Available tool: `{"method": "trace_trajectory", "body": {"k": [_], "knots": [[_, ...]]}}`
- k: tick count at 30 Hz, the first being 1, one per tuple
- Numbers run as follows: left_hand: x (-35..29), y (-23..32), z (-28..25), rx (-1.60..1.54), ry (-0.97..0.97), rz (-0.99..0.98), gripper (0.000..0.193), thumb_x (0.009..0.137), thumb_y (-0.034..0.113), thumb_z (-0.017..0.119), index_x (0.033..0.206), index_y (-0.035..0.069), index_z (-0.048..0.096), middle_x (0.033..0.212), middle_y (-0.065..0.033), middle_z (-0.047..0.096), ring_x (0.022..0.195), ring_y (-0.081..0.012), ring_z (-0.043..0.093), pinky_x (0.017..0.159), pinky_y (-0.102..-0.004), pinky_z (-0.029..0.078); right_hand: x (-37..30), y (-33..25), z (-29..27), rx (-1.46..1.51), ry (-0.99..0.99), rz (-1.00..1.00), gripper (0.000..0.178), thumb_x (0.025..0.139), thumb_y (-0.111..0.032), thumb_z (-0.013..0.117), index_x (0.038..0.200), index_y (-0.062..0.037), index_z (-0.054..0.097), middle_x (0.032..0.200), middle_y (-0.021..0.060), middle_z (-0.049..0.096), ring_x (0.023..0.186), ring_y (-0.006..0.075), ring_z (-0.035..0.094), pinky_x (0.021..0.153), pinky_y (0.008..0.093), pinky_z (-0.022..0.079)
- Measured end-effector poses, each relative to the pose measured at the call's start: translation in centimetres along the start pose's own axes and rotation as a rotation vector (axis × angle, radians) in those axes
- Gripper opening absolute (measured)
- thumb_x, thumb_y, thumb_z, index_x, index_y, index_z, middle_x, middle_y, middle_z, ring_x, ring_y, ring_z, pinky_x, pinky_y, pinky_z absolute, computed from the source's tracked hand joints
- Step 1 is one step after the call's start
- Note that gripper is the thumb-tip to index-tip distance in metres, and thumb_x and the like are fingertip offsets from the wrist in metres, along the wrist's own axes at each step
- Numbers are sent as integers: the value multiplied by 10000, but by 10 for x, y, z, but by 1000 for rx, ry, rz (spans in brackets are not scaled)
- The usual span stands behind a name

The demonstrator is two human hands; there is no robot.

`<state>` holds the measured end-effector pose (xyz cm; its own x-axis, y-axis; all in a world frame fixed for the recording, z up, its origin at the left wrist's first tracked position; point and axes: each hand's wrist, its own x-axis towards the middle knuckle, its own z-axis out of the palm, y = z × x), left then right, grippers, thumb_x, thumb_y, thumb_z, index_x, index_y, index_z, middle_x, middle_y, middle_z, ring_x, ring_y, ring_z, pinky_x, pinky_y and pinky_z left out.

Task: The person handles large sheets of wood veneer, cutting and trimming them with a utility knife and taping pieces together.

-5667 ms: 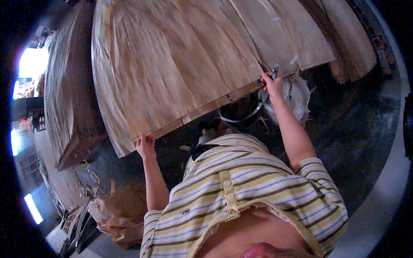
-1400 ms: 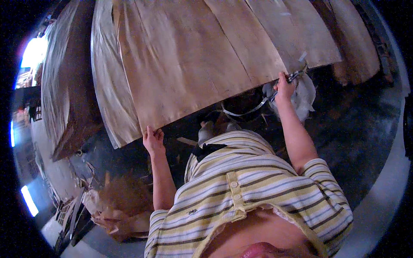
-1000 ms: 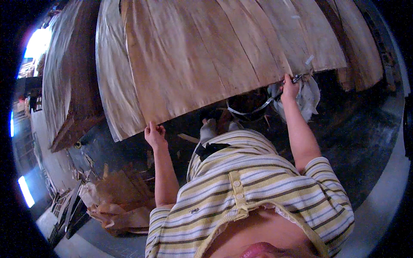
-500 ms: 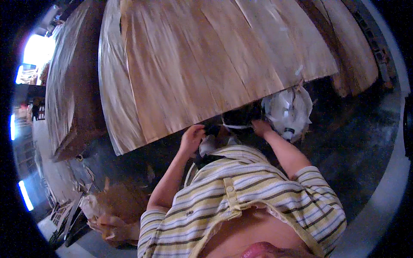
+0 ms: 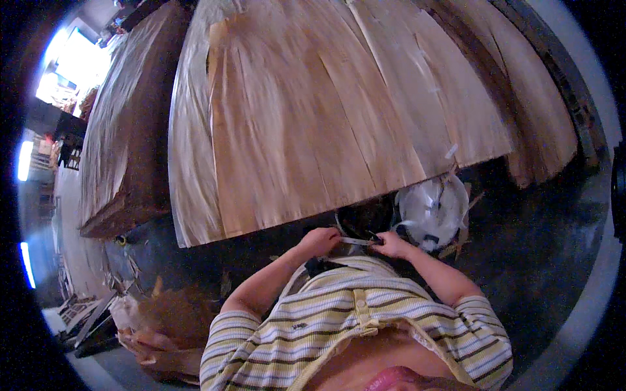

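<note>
Both hands have come away from the near edge of the broad stack of tan, streaky wood-veneer sheets (image 5: 306,130), where they held the top sheet about 1 second ago; they are now close together in front of the body, with a narrow, pale, flat strip (image 5: 357,241) spanning the gap between them. Left hand (image 5: 321,242) has its fingers curled inward and pinched on the strip's left end; right hand (image 5: 394,245) is closed at the strip's other end around a small, dark object (image 5: 376,238), too blurred to identify; neither hand touches the veneer.

The strip lies between the yellow, white and brown striped ribbed shirt (image 5: 313,319) and a round, black, open-topped container (image 5: 365,220), which sits partly under the overhanging veneer edge; just right of that container is a rounded, whitish, plastic-looking bundle (image 5: 427,205), and whether these 2 touch cannot be told. Near the right front corner of the veneer stack is a short, whitish piece of tape (image 5: 451,151); 2 more piles flank the stack, a tall, grey-brown wood pile (image 5: 134,130) on the left and a long, brown wood pile (image 5: 541,111) on the right; a crumpled, brown, paper-like heap (image 5: 166,332) lies on the dark floor (image 5: 548,228) at lower left.
</note>
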<state>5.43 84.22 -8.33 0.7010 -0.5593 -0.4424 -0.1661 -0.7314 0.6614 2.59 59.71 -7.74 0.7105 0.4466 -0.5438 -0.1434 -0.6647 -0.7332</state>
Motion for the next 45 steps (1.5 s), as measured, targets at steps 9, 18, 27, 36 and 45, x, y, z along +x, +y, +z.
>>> {"method": "trace_trajectory", "body": {"k": [9, 18, 27, 36, 45], "knots": [[59, -1, 80, 542, 338, 110, 642, 644, 238, 570, 1223, 75, 347, 1301, -136, 269, 1206, -303, 232, 995, -489, 104, 99, 136, 43, -351, 473, 143, 243, 711, -187, 527, 859, -1, 572, 882, 225, 561, 831, 320, 551, 682, 396, 440], [132, -6, 113, -44, -228, 97, 504, 718, 229, 525, 1176, 53, 408, 1228, -147, 381, 1136, -287, 346, 976, -381, 228, -37, 28, -80, 195, 455, 447, 265, 737, -241, 527, 834, 1, 573, 707, 155, 600, 710, 309, 577, 620, 404, 442], [54, 96, -17, -608, 274, 438, 196, 818, 158, 469, 920, 17, 559, 805, -111, 597, 815, -230, 548, 751, -315, 418, -22, -58, -93, -140, 404, -87, 251, 719, -212, 573, 859, -4, 572, 746, 151, 594, 674, 218, 581, 605, 313, 430], [2, 55, -62, -83, 182, 85, 216, 754, 283, 534, 808, 85, 600, 670, -116, 586, 642, -269, 570, 584, -369, 443, 7, -66, -84, -211, 309, -342, 217, 761, -164, 549, 926, -24, 570, 792, 131, 588, 741, 183, 565, 659, 279, 428], [-16, 111, -97, 41, 411, 103, 260, 747, 310, 511, 748, 57, 573, 703, -171, 562, 679, -356, 539, 588, -427, 427, 23, -89, -67, 443, 321, -133, 157, 801, -146, 506, 798, 1, 559, 682, 42, 562, 520, 90, 487, 460, 221, 386]]}}
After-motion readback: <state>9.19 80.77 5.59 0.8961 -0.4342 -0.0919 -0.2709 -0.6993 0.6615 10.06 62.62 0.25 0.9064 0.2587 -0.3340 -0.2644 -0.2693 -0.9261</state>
